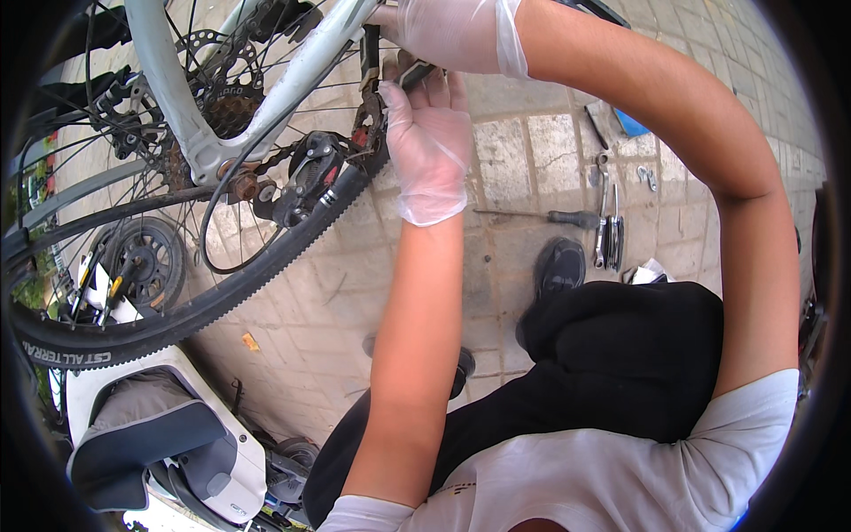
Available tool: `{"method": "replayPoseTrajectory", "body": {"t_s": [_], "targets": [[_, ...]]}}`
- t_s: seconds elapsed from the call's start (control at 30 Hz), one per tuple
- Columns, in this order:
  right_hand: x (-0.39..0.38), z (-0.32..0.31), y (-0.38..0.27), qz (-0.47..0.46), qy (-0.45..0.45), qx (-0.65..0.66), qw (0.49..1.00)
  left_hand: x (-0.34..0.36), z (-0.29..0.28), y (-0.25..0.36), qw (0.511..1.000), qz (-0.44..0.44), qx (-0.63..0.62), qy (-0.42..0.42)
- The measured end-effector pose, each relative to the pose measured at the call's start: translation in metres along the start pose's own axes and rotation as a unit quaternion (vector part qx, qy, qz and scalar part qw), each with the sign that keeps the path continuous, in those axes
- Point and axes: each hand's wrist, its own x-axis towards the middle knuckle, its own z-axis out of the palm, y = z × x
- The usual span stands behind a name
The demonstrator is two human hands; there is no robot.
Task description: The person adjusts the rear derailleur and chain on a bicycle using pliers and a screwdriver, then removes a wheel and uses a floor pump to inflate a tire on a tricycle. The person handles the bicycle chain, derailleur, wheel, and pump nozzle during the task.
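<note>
A white bicycle frame (195, 142) with a rusty cassette (230, 115), rear derailleur (310, 164) and knobby tyre (266, 257) fills the upper left. My gloved left hand (428, 146) is palm-up beside the chain (365, 124), its fingers curled at a dark bar-like part (415, 75). My gloved right hand (452, 31) reaches in above it at the frame tube, with its fingertips mostly hidden.
On the paving lie a screwdriver (572, 218), wrenches (604, 222), small metal pieces (646, 177) and a blue-and-black item (628, 122). My shoe (557, 266) is beside them. A small black wheel (146, 257) and a white-grey scooter (222, 479) stand at the left.
</note>
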Motion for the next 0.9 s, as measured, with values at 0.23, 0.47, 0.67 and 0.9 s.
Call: {"method": "replayPoseTrajectory", "body": {"t_s": [0.23, 0.47, 0.67, 0.9], "targets": [[-0.014, -0.002, -0.007, -0.007, 0.041, -0.059, 0.997, -0.002, -0.005, 0.001, 0.999, -0.015, 0.000, -0.039], [-0.027, -0.008, -0.010, 0.024, -0.109, -0.084, 0.990, -0.008, 0.001, -0.006, 0.997, -0.052, 0.048, -0.041], [-0.083, -0.006, -0.039, 0.134, -0.122, 0.323, 0.929, -0.051, -0.007, -0.010, 0.971, -0.055, 0.233, 0.016], [-0.115, 0.016, -0.084, 0.095, -0.276, 0.734, 0.613, -0.127, -0.059, 0.007, 0.938, -0.013, 0.340, 0.064]]}}
